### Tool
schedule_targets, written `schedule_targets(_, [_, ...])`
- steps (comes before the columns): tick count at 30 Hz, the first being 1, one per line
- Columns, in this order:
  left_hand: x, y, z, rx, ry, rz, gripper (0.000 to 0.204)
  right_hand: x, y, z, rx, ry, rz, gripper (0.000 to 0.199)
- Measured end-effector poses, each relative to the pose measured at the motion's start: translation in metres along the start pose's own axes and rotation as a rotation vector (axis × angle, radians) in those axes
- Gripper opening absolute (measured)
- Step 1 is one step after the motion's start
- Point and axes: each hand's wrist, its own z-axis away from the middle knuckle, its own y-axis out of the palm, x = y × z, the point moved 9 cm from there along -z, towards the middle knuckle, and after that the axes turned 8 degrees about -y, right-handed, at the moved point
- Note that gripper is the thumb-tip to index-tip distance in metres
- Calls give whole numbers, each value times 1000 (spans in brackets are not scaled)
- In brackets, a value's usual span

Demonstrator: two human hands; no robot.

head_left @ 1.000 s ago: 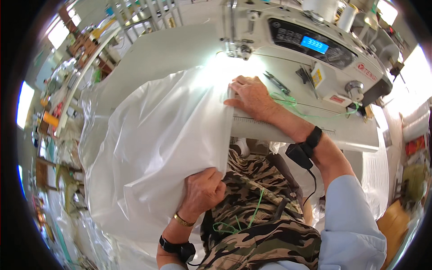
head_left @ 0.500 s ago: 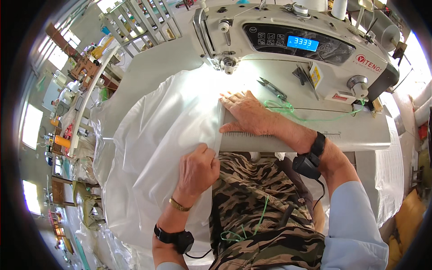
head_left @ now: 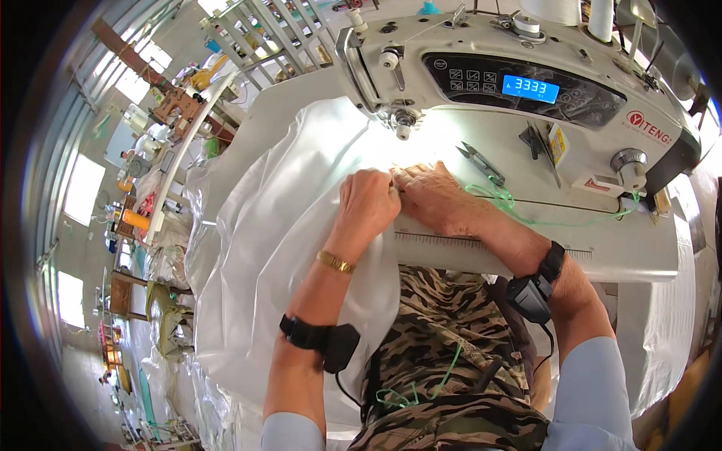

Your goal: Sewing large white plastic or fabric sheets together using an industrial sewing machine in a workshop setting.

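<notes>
A large sheet of white glossy fabric point(head_left: 278, 225) drapes over the left part of the sewing table and hangs down toward my lap. My left hand point(head_left: 366, 204) is closed on its right edge, just in front of the sewing machine head point(head_left: 404, 124). Right beside it, fingertips meeting it, my right hand point(head_left: 436, 197) holds that same edge against the tabletop, its thumb hidden. Glare from the machine's lamp washes out the needle area and part of the cloth. Thread snips point(head_left: 483, 164) lie to the right of my right hand, a green cord point(head_left: 511, 203) beside them.
A ruler scale point(head_left: 451, 239) runs along the table's front edge point(head_left: 541, 259). The machine's control panel point(head_left: 519, 86) is lit. Thread cones point(head_left: 600, 19) stand on top. Metal railings point(head_left: 278, 37) rise behind at left. A camouflage apron point(head_left: 451, 338) covers my lap.
My left hand has moved up along the fabric edge to meet my right hand, drawing the cloth into folds. My right hand's spread fingers have drawn in. The whole view has shifted slightly.
</notes>
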Motion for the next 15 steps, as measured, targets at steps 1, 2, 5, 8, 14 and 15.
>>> schedule_targets(1, [3,1,-5,-8,-27,8,14,-1,2,-2,40,37,-61,50])
schedule_targets(2, [6,5,-13,42,-83,41,15,-1,1,-3,39,28,-65,50])
schedule_targets(5, [13,-7,-2,-10,-108,282,18,-7,5,-3,25,72,-5,44])
schedule_targets(8, [-28,-29,56,-118,152,322,50,-22,-1,6,-170,12,122,45])
schedule_targets(14, [17,15,257,-136,6,217,63,-8,-5,10,-114,-8,22,56])
schedule_targets(15, [41,26,290,-100,-69,216,62,-4,1,11,-108,-9,21,56])
